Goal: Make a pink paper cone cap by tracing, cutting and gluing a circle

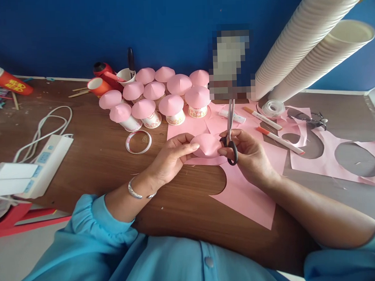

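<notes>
A shallow pink paper cone (207,145) is pinched at its left edge between the thumb and fingers of my left hand (177,154). My right hand (249,154) is closed around the black handles of a pair of scissors (231,133), whose blades point away from me. Fingers of that hand also reach the cone's right edge. Beneath both hands lie cut pink paper sheets (253,187). Just behind stand several paper cups (175,118) with patterned bands, each topped by a pink cone (171,104).
A white paper ring (138,142) lies left of the hands. Markers (281,140), a tape roll (273,108) and pink offcuts (335,156) spread to the right. Tall cup stacks (307,34) lean by the blue wall. A power strip (49,161) with cables sits at left.
</notes>
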Available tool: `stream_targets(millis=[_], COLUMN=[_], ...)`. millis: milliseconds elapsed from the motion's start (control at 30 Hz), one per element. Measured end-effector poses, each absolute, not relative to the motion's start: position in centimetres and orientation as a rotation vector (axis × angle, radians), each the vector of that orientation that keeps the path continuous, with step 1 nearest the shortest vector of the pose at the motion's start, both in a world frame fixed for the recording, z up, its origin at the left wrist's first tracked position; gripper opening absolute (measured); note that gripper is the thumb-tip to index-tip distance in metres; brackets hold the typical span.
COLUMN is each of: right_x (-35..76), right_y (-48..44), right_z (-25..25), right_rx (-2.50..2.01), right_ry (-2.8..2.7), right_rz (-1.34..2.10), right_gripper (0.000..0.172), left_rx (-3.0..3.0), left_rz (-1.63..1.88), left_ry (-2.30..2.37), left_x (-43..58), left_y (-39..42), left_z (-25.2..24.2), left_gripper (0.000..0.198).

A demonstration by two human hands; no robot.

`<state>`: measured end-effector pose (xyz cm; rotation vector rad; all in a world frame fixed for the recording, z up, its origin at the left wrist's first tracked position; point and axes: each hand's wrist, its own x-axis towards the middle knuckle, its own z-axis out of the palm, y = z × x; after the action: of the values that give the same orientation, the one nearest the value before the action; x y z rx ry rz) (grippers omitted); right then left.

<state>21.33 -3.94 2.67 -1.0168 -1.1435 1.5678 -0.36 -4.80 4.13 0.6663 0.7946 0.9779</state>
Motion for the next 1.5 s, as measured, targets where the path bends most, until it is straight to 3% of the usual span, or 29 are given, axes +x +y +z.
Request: stream_targets(millis=[533,1500], right_x=[21.4,22.0], right_y=[-4.2,-3.3], right_z=[1.9,2.4], right_rx=[-1.003,-1.030], right_ry=[-1.045,-1.001], right_rz=[1.717,1.851], right_gripper=[0.039,0.040], left_rx=[0.686,0.670], left_rz=[0.995,0.891], left_ry=[0.939,0.899], left_x=[-0.1,-0.2], left_y=[-4.8,-4.9], left_z=[4.4,3.5], left_gripper=[0.029,0.027])
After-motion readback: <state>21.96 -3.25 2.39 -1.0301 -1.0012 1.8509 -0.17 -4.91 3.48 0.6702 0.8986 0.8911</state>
